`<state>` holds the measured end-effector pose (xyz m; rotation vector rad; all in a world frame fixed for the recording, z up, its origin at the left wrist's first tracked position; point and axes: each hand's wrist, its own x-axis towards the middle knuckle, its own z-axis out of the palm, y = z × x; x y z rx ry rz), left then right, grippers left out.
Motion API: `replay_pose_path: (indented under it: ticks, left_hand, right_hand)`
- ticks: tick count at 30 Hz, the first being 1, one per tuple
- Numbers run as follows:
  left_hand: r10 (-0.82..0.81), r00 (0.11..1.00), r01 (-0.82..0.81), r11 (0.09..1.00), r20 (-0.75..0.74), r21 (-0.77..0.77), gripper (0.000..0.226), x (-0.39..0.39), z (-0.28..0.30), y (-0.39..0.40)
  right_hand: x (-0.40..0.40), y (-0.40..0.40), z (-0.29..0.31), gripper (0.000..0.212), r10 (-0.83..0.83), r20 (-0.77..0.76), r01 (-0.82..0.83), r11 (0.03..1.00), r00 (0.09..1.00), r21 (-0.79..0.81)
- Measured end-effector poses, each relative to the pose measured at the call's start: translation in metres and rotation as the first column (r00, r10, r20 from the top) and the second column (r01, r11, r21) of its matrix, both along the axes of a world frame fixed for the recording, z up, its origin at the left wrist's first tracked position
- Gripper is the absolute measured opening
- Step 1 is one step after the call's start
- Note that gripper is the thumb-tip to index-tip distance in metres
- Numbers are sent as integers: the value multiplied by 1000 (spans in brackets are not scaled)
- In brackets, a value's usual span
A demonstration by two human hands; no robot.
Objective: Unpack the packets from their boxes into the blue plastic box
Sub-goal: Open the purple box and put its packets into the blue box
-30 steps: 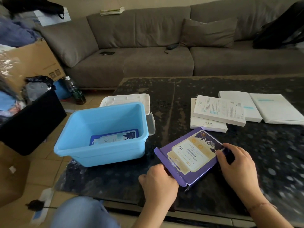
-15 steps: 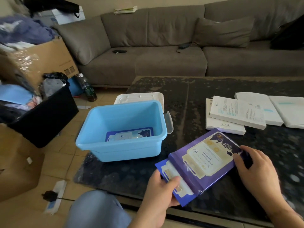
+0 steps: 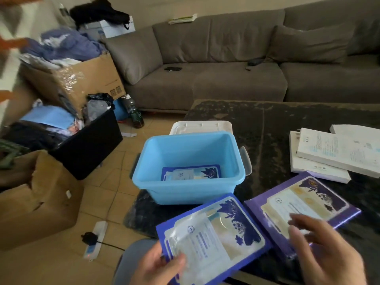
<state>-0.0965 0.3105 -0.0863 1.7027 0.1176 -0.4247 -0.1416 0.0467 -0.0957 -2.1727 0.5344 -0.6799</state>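
Nearest, at the bottom edge: left hand [image 3: 158, 266], thumb curled over the near corner of a flat blue packet with a pale printed panel [image 3: 213, 237], pinching it clear of the box and holding it tilted above the near table edge. Just right of that, right hand [image 3: 327, 256], fingers spread and relaxed, blurred, hovering over the near end of a flat purple cardboard box with a cream label [image 3: 304, 208]; contact with the box impossible to tell. Purple box lying flat on the dark speckled stone table [image 3: 267, 128], beside the packet. Behind the packet, standing on the table's left corner: open light-blue plastic box [image 3: 189, 188] with a second blue packet [image 3: 191, 172] flat on its bottom. Touching its far rim, a white plastic lid [image 3: 202, 126]. To the right, a loose stack of flat white boxes [image 3: 337, 153]. Left, on the tiled floor: a white power strip [image 3: 95, 237], brown cardboard cartons [image 3: 39, 202], a black bin stuffed with clothes [image 3: 88, 140], a dark plastic bottle [image 3: 133, 112]. Farthest back, a grey-brown fabric sofa [image 3: 236, 58] with cushions.
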Motion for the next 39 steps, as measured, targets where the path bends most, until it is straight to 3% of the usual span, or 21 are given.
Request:
replay_pose_path:
  ticks: [2,3,4,5,6,8,9,10,12,13,17,19,24,26,28,32,36,39]
  left_hand:
    - [-11,997,10,1000,71,9,21,-3,3,-1]
    - [7,994,-8,1000,108,10,25,-2,4,0]
    - [42,990,-43,999,132,5,32,-2,5,-1]
    - [61,990,-56,998,125,-38,37,0,4,-2]
    - [46,995,-38,994,84,-100,40,-1,3,-2]
    - [22,1000,-20,982,10,-187,40,1,4,-7]
    - [31,1000,-30,973,2,-230,38,1,2,-9]
    - [35,999,-33,964,2,-264,42,3,2,-12]
    - [35,999,-35,936,-6,-349,58,4,5,-18]
    - [34,999,-26,922,12,-387,60,5,7,-17]
    - [17,985,56,908,171,-415,51,17,23,-20]
    - [40,988,33,888,148,-458,49,24,23,-22]
    - [85,992,-22,848,96,-529,38,29,29,-32]
    - [118,991,-60,829,68,-556,47,30,31,-34]
    - [111,994,-79,796,16,-600,41,29,33,-36]
    - [-51,998,16,791,-40,-612,41,25,34,-38]
    - [-76,997,58,809,-6,-585,41,26,29,-41]
    - [-76,995,101,828,68,-551,44,31,27,-36]
  right_hand:
    - [1,40,6,12,82,-45,-63,940,996,336]
    - [3,55,7,25,116,-82,-59,862,990,503]
    - [5,68,7,50,98,-41,-52,783,994,620]
    - [4,77,11,73,4,13,-12,802,1000,598]
    - [11,87,10,82,-113,115,16,777,987,629]
    - [14,93,4,36,-120,244,-111,646,962,756]
    - [19,92,5,33,-223,230,-49,608,947,792]
    - [9,92,9,58,-206,253,-91,580,945,810]
    - [9,86,24,53,-88,184,-125,451,979,884]
    - [12,73,25,57,-68,119,-77,440,991,895]
    - [13,50,33,60,-55,22,6,462,998,887]
    - [13,50,38,55,-46,34,-7,496,998,868]
    - [14,55,55,53,-94,135,-75,474,986,877]
    - [12,56,60,37,-134,171,-78,518,976,852]
    - [11,57,64,25,-162,167,-44,577,973,816]
    - [12,62,69,40,-140,168,-31,673,976,739]
    - [8,55,75,17,-76,176,-72,708,981,703]
    - [13,40,102,37,199,131,-234,696,971,679]
